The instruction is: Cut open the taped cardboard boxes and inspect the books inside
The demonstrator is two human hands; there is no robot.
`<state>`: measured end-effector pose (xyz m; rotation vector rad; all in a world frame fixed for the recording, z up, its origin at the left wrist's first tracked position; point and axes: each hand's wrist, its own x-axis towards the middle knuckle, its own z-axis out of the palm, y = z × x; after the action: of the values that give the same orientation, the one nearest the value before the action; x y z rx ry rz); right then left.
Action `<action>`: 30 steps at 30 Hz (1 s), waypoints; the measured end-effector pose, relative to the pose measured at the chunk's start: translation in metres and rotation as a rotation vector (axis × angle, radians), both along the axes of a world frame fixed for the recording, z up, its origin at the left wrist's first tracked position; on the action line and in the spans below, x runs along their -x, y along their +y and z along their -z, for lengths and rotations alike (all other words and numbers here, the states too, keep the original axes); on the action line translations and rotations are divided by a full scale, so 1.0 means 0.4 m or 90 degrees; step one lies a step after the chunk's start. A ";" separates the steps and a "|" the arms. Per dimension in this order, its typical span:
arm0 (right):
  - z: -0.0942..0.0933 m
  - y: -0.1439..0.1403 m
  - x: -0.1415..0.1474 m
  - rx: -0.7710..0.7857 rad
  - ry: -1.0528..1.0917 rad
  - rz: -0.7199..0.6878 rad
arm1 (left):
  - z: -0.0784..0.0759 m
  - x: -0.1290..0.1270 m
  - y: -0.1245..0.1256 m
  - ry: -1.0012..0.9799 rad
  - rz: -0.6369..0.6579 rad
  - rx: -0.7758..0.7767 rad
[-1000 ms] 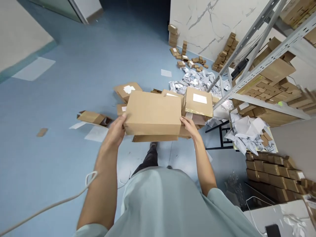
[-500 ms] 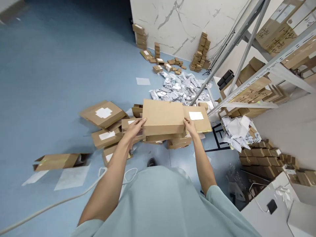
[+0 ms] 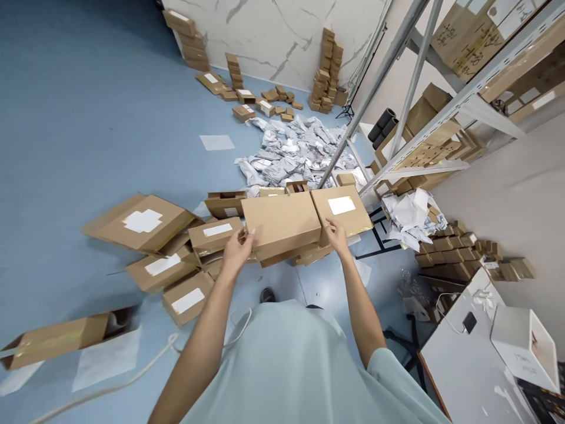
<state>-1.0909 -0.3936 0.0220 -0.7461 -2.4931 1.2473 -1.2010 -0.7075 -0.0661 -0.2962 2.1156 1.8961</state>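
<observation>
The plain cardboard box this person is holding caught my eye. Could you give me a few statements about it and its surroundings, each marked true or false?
1. Both hands, left hand and right hand, grip the plain cardboard box. True.
2. That box carries a white label on top. False: its top is bare; the labelled box lies beside it.
3. Silver-grey mailer bags lie heaped on the blue floor. True.
4. The metal shelving holds no boxes. False: cardboard boxes fill it.

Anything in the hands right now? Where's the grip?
Yes: a plain cardboard box, held level by its two short ends, the left hand at its left end and the right hand at its right end.
</observation>
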 end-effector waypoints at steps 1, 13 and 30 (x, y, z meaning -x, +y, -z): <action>-0.004 0.001 -0.026 -0.005 0.016 0.009 | -0.004 -0.007 0.004 0.022 -0.004 0.028; -0.078 -0.001 -0.565 0.087 0.067 0.205 | -0.143 -0.291 0.185 0.423 0.014 0.088; -0.176 -0.006 -1.782 0.081 0.315 0.727 | -0.353 -1.372 0.839 0.557 0.644 -0.206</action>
<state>-0.3781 -0.3961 0.0923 -1.3794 -1.2071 0.9365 -0.6522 -0.3720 0.0750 1.5916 1.6621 1.7150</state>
